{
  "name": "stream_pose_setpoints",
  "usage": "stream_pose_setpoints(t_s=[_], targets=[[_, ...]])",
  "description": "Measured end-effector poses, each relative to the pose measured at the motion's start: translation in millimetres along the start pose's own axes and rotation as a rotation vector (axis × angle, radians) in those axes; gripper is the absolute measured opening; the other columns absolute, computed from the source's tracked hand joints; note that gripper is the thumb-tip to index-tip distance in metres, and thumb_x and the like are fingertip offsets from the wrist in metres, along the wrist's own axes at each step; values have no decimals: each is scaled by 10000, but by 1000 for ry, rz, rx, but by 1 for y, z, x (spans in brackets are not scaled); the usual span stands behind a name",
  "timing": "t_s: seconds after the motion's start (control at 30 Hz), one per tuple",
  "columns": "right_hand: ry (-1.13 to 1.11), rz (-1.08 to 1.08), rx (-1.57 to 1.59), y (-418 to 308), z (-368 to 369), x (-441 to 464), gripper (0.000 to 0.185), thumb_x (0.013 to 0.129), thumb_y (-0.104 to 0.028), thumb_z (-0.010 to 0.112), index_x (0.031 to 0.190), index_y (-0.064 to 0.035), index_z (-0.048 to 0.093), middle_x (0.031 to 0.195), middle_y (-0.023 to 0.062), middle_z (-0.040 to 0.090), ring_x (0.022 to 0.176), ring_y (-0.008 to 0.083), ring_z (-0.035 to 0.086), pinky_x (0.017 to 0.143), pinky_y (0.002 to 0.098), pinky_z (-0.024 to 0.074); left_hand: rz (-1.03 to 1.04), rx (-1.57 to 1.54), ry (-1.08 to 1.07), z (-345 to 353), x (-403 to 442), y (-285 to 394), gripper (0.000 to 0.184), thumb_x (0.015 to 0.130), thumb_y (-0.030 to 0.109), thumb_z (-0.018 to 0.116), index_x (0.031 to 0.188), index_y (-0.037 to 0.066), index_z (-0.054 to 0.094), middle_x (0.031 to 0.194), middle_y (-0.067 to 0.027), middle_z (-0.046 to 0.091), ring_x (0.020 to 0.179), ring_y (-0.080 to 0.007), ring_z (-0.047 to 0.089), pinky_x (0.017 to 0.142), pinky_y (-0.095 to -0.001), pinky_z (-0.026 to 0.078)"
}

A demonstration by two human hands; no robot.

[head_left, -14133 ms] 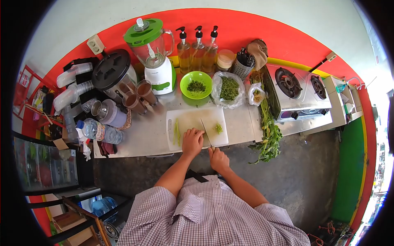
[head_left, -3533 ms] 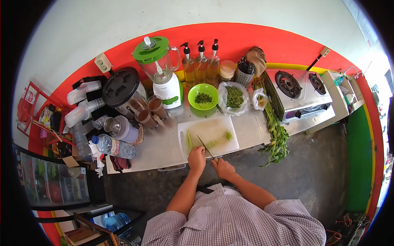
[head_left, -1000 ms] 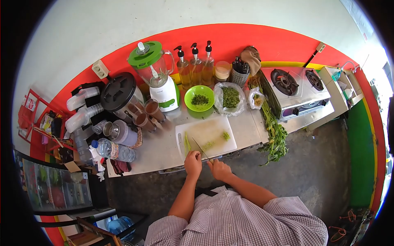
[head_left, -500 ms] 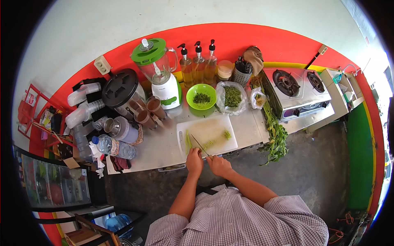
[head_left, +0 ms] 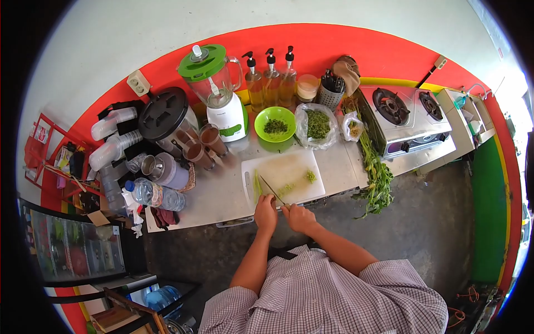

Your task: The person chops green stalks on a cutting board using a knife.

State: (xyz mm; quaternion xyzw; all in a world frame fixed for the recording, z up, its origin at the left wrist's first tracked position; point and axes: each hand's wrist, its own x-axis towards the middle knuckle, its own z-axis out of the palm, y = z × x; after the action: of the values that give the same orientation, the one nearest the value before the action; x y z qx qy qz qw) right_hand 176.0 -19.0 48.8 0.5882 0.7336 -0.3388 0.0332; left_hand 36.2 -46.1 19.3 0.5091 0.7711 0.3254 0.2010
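Before me on the counter lies a white cutting board (head_left: 253, 165). My right hand (head_left: 301, 219) is closed around the handle of a knife (head_left: 271, 188), whose blade slants up and left across the board. My left hand (head_left: 266, 214) sits at the board's front edge, fingers closed on pale green stalks (head_left: 257, 184) that reach up beside the blade. Just right of the blade are chopped green pieces (head_left: 286, 189). Another small chopped pile (head_left: 311, 176) rests near the board's right side. The fingertips of my left hand are partly hidden.
Behind the board stand a green bowl (head_left: 276, 139) of chopped leaves and a plastic bag (head_left: 317, 126) of chopped greens. Leafy stalks (head_left: 374, 181) hang over the counter edge beside a gas stove (head_left: 411, 125). A blender (head_left: 228, 119), cups (head_left: 210, 140) and a water bottle (head_left: 158, 196) are leftward.
The view has shifted slightly, so the counter sits a little differently in frame. My hands keep nearly the same pose over the board, knife and stalks still held.
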Motion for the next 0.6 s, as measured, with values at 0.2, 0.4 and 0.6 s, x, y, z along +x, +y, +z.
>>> stream_pose_setpoints(t_s=[0.2,0.4,0.6], targets=[[-8,38,-34,-4,1,-11,635,1031,-578,425,1093,22,625,1008,296,718,937,464,716,850,549,567,-37,19,-21,0,3,1,81,915,108,663,996,107,662,1001,-95,636,923,-370,651,744,-472,520],[45,10,-32,-3,8,-14,599,1029,-563,450,1060,9,621,952,297,718,904,480,713,807,568,568,9,-19,27,2,3,0,74,909,111,671,978,94,651,991,-94,638,914,-367,652,742,-471,517],[15,-14,-42,-6,-5,-7,601,1029,-560,454,1078,18,611,938,295,719,889,480,714,801,567,569,5,-28,19,1,2,-4,65,899,99,678,955,95,644,970,-93,639,907,-358,655,736,-464,518]])
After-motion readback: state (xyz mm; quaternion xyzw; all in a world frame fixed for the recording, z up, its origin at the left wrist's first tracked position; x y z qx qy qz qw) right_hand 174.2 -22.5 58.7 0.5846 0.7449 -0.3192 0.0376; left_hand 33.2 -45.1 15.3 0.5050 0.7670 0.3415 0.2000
